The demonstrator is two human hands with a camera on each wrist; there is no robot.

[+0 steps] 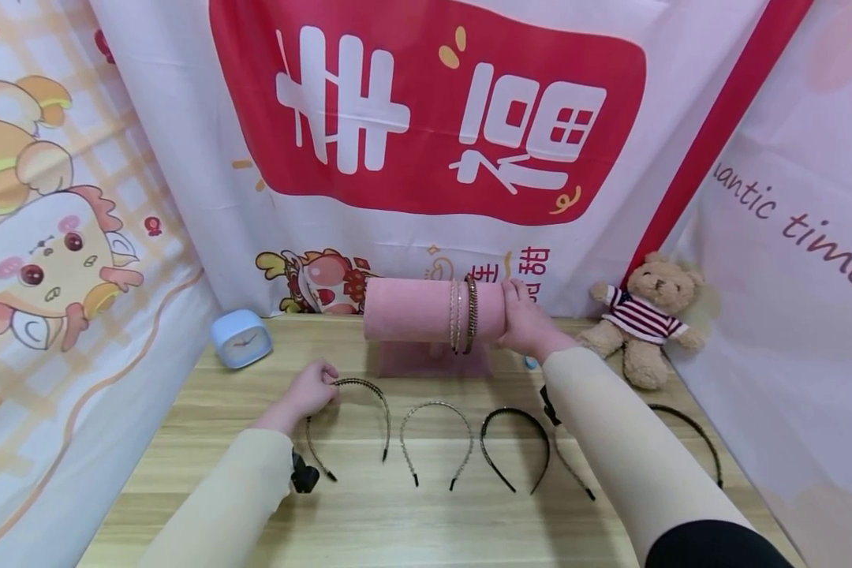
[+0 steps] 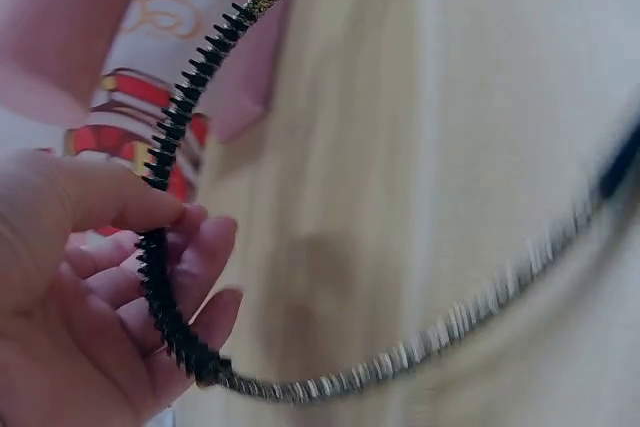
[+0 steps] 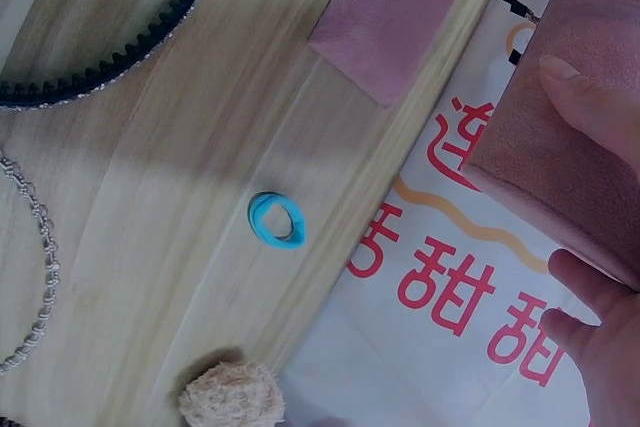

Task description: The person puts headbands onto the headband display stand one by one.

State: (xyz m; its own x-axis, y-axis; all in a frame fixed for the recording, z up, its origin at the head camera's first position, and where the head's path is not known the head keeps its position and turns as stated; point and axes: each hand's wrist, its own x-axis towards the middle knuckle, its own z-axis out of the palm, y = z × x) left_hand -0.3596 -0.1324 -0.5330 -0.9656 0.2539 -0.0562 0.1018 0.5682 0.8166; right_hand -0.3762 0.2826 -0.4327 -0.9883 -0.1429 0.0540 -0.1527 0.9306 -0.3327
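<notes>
In the head view, a pink padded headband stand (image 1: 408, 309) is at the back middle of the table. Several thin headbands (image 1: 472, 315) hang round its roll toward the right end. My right hand (image 1: 528, 319) grips that right end, with the thumb on one face in the right wrist view. My left hand (image 1: 312, 388), front left of the stand, pinches a headband (image 1: 382, 402) by its curve between thumb and fingers. Black teeth line the inside of this headband (image 2: 180, 117) in the left wrist view, and its arms have a ribbed metallic look.
A silvery headband (image 1: 436, 404), a black one (image 1: 514, 410) and another dark one (image 1: 703, 434) lie along the table, some partly behind my right sleeve. A blue clock (image 1: 241, 339) stands back left, a teddy bear (image 1: 653, 323) back right. A small blue ring (image 3: 277, 220) lies near the stand.
</notes>
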